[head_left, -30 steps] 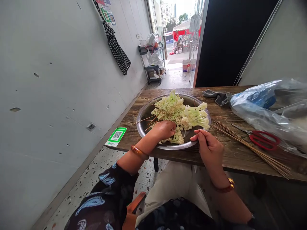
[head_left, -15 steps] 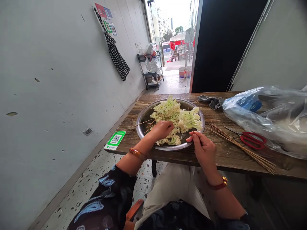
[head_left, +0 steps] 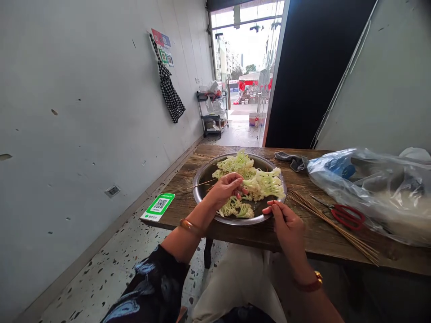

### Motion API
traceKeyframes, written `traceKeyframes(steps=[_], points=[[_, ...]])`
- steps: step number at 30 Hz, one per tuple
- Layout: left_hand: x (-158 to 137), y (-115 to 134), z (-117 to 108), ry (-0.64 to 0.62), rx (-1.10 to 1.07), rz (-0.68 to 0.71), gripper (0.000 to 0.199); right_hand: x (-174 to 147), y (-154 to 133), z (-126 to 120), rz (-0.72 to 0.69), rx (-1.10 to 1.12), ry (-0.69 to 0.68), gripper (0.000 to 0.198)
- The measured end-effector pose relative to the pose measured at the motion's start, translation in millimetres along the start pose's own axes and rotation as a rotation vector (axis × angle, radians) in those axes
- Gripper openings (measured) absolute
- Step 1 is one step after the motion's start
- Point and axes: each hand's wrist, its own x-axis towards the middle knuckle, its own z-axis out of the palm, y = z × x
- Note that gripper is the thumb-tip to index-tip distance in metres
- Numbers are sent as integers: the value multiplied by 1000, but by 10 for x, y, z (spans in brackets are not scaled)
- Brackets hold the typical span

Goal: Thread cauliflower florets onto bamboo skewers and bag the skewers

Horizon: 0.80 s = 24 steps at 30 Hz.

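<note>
Over the metal basin [head_left: 198, 197], my left hand [head_left: 229, 187] is closed, its thumb and fingertips at the stem of a pale cauliflower floret [head_left: 251, 184]. More cauliflower [head_left: 240, 163] fills the basin, with thin skewers among it that stick out over the left rim. At the basin's right front rim is my right hand [head_left: 288, 220], thumb and forefinger pinched on what looks like a thin bamboo skewer, mostly hidden by the fingers. Just right of this hand lies a loose bundle of bamboo skewers [head_left: 340, 229] on the wooden table.
Red-handled scissors [head_left: 348, 217] lie beside the bundle. Behind them is a large clear plastic bag [head_left: 380, 179], with a grey cloth [head_left: 292, 160] to its left. A green QR card [head_left: 158, 206] rests at the table's left edge. Beyond stands a cart [head_left: 213, 112] near the doorway.
My left hand has lifted slightly from the cauliflower pile, turning so its thumb and fingers show by a floret. My right hand stays at the rim. The view has tilted up.
</note>
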Motion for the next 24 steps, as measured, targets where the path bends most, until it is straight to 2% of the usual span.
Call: traceKeyframes(steps=[7,13,16,20,24], points=[[-21,37,6,-60,-97,-55,43,-112,-12,-18,-71,-11,36,28],[-42,70,7,-115,-215,-84,43,-161,-46,-83,0,-27,38,33],[-42,55,-4,-90,-170,-61,43,-199,-60,-101,17,-5,18,35],[-33,31,1,-28,-130,-2,35,-254,-61,-87,75,15,-5,35],[-22,51,30,-57,-227,-23,23,-276,-50,-57,111,37,-43,36]])
